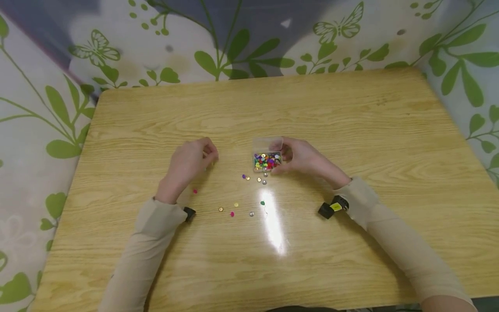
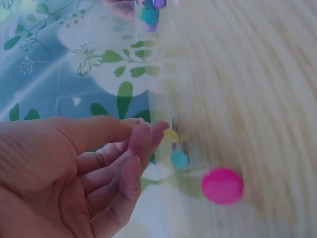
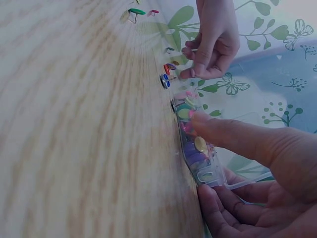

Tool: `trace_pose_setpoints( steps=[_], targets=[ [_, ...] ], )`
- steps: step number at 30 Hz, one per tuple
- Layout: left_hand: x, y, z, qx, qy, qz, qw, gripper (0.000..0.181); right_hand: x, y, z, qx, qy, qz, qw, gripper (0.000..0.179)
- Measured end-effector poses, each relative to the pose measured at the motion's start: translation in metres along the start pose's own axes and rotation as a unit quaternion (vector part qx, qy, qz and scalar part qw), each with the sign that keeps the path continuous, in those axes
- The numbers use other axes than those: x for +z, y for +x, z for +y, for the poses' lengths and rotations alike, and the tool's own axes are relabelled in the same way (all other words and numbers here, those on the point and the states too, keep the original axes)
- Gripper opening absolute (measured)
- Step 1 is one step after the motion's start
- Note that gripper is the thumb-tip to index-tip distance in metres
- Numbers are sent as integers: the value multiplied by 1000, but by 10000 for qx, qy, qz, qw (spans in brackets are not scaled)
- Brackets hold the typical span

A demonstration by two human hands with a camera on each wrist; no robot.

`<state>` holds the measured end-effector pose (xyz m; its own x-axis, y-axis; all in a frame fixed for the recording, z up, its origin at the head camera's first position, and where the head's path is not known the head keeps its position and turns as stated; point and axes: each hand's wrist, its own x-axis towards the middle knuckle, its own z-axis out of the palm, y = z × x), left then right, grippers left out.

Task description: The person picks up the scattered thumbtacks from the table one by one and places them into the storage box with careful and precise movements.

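A small clear plastic box (image 1: 267, 161) full of colourful thumbtacks stands on the table with its lid (image 1: 265, 143) raised. My right hand (image 1: 302, 157) grips its right side, thumb at the front and fingers behind, as the right wrist view also shows. To the left of the box, my left hand (image 1: 191, 160) hovers low over the table, fingers bent and thumb meeting the index fingertip; I cannot tell whether something small is pinched there. Past those fingertips, a yellow thumbtack (image 2: 171, 135) and a light-blue thumbtack (image 2: 180, 159) show in the left wrist view.
Loose thumbtacks lie in front of the box, among them a purple tack (image 1: 244, 176), a green tack (image 1: 263, 203), a silver tack (image 1: 251, 213) and a pink tack (image 1: 195, 191) near the left wrist. The wooden table (image 1: 351, 112) meets a leaf-patterned wall covering (image 1: 163, 47) at the back.
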<state>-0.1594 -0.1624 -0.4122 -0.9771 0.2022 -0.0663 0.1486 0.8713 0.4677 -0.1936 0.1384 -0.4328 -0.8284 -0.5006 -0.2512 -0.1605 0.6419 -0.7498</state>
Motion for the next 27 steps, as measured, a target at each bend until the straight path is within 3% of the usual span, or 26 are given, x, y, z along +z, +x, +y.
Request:
trace_pose_setpoints(
  steps=[20,27],
  targets=[
    [16,14,60,1002,-355,-23,9943,10,-2,0,1,-79,-9,41,10000,65],
    [20,14,67,1163,-462,-64,9921,10,-1,1,2,-114,-52,41,9999,64]
  ],
)
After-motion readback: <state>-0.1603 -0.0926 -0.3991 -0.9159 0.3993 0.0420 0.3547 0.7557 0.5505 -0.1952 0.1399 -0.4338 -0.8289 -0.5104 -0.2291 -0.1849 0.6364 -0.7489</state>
